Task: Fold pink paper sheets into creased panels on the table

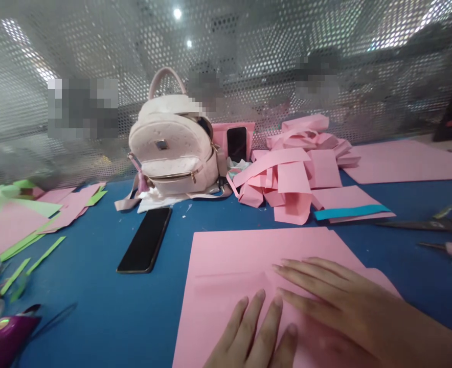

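A large sheet of pink paper lies on the blue table in front of me, with a second pink layer showing along its right side. My left hand rests on the lower middle of the sheet, its fingers stretched out. Just to the right, my right hand lies flat on the paper with the fingers extended to the left. The fingertips of both hands are close together. Neither hand grips anything. A faint crease runs across the sheet above my left fingers.
Behind stand a pale backpack and a heap of pink paper strips. A black phone lies left of the sheet. Scissors are at right; a purple tool and green scraps lie left. A perforated metal panel borders the table.
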Demonstrator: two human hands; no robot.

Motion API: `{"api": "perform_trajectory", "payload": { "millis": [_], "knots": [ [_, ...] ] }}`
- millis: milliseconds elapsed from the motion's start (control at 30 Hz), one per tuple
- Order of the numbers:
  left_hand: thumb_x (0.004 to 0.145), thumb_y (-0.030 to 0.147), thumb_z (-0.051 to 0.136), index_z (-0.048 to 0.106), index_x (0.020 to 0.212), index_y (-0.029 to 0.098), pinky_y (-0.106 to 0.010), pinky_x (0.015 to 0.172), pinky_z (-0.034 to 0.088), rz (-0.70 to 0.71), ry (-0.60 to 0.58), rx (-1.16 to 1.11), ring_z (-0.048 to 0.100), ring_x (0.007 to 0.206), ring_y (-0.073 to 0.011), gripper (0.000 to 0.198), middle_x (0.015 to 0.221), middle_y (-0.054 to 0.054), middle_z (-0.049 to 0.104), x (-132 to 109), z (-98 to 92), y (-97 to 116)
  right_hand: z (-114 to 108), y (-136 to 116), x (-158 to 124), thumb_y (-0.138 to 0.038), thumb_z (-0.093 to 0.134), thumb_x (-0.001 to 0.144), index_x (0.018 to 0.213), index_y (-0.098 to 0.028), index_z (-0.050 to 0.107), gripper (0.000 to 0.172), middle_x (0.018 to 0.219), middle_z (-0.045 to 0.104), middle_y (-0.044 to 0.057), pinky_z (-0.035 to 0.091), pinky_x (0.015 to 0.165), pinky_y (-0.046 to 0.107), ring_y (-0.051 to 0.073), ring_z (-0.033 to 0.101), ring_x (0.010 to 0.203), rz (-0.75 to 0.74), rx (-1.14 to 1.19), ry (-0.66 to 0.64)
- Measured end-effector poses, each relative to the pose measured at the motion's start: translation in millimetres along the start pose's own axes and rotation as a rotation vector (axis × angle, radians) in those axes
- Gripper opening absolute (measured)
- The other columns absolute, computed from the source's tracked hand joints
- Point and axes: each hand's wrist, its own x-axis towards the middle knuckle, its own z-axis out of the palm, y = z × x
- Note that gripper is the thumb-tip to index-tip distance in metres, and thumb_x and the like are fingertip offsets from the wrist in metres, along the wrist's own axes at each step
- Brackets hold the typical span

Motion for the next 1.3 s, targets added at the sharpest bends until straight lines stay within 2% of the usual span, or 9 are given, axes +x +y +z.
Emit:
{"api": "perform_trajectory", "payload": {
  "millis": [100, 200, 367, 533, 667, 767, 900, 1100, 1300],
  "knots": [
    [0.101, 0.029, 0.052, 0.053, 0.139, 0.011, -0.048, 0.108, 0.047, 0.022, -0.022, 0.020, 0.043, 0.139, -0.0371, 0.042, 0.157, -0.017, 0.037, -3.2, 1.5, -0.4, -4.6, -4.1, 14.8, -0.036, 0.052, 0.097, 0.153, -0.028, 0.037, 0.059, 0.155, 0.043, 0.004, 0.044, 0.110, 0.044, 0.026, 0.046, 0.138, -0.064, -0.085, -0.110],
    [0.101, 0.024, 0.052, 0.053, 0.138, 0.009, -0.050, 0.113, 0.042, 0.031, -0.064, 0.031, 0.040, 0.140, -0.0380, 0.041, 0.157, -0.017, 0.036, -7.5, 2.4, -0.5, -7.0, -6.7, 32.1, -0.034, 0.051, 0.098, 0.145, -0.026, 0.050, 0.048, 0.153, 0.045, 0.007, 0.045, 0.108, 0.048, 0.028, 0.048, 0.136, -0.099, -0.132, -0.087],
    [0.102, 0.021, 0.046, 0.047, 0.144, 0.008, -0.057, 0.114, 0.038, 0.100, -0.257, 0.003, 0.042, 0.139, -0.0391, 0.044, 0.152, -0.018, 0.044, -11.1, 0.2, 0.0, -5.1, -5.0, 62.3, -0.035, 0.042, 0.103, 0.136, -0.020, 0.059, 0.040, 0.143, 0.057, 0.009, 0.044, 0.107, 0.048, 0.028, 0.052, 0.132, -0.199, -0.146, -0.054],
    [0.102, 0.018, 0.039, 0.050, 0.142, 0.008, -0.047, 0.113, 0.042, 0.057, -0.118, -0.016, 0.056, 0.129, -0.0321, 0.043, 0.146, -0.014, 0.053, -5.7, -8.5, -9.6, -10.6, -12.1, 89.4, -0.035, 0.039, 0.105, 0.137, -0.016, 0.058, 0.042, 0.144, 0.056, 0.013, 0.040, 0.110, 0.049, 0.029, 0.048, 0.136, -0.291, -0.155, -0.177],
    [0.101, 0.023, 0.042, 0.045, 0.145, 0.006, -0.046, 0.110, 0.042, 0.147, -0.175, -0.030, 0.060, 0.122, -0.0315, 0.048, 0.143, -0.015, 0.055, -1.2, -13.8, -16.3, -12.4, -27.4, 111.2, -0.032, 0.042, 0.104, 0.135, -0.013, 0.059, 0.040, 0.140, 0.059, 0.015, 0.041, 0.109, 0.044, 0.028, 0.048, 0.135, -0.359, -0.217, -0.176],
    [0.100, 0.023, 0.041, 0.046, 0.145, 0.006, -0.046, 0.104, 0.046, 0.095, -0.183, -0.033, 0.061, 0.119, -0.0319, 0.048, 0.140, -0.015, 0.058, 1.4, -15.4, -13.7, -6.6, -38.5, 128.3, -0.035, 0.040, 0.105, 0.133, -0.013, 0.060, 0.041, 0.138, 0.061, 0.013, 0.044, 0.106, 0.042, 0.028, 0.051, 0.132, -0.386, -0.243, -0.166],
    [0.099, 0.020, 0.037, 0.053, 0.140, 0.008, -0.042, 0.099, 0.050, 0.040, -0.133, -0.051, 0.065, 0.110, -0.0293, 0.045, 0.130, -0.010, 0.066, 3.9, -17.7, -9.1, 0.8, -52.3, 145.8, -0.040, 0.040, 0.105, 0.134, -0.015, 0.058, 0.042, 0.141, 0.059, 0.010, 0.044, 0.106, 0.039, 0.025, 0.049, 0.133, -0.379, -0.271, -0.185],
    [0.101, 0.023, 0.034, 0.041, 0.148, 0.005, -0.043, 0.099, 0.048, 0.072, -0.290, -0.079, 0.063, 0.114, -0.0305, 0.051, 0.132, -0.014, 0.064, 3.8, -21.8, -10.3, 5.8, -61.6, 149.4, -0.042, 0.041, 0.104, 0.136, -0.015, 0.056, 0.044, 0.145, 0.055, 0.008, 0.042, 0.109, 0.036, 0.023, 0.046, 0.137, -0.338, -0.284, -0.177],
    [0.099, 0.024, 0.037, 0.049, 0.141, 0.005, -0.045, 0.093, 0.051, 0.082, -0.240, -0.088, 0.065, 0.106, -0.0314, 0.048, 0.123, -0.013, 0.069, 6.6, -21.1, -10.3, 24.9, -48.7, 126.8, -0.040, 0.038, 0.105, 0.142, -0.011, 0.050, 0.048, 0.148, 0.052, 0.009, 0.044, 0.106, 0.041, 0.024, 0.043, 0.139, -0.314, -0.260, -0.099]
  ]
}}
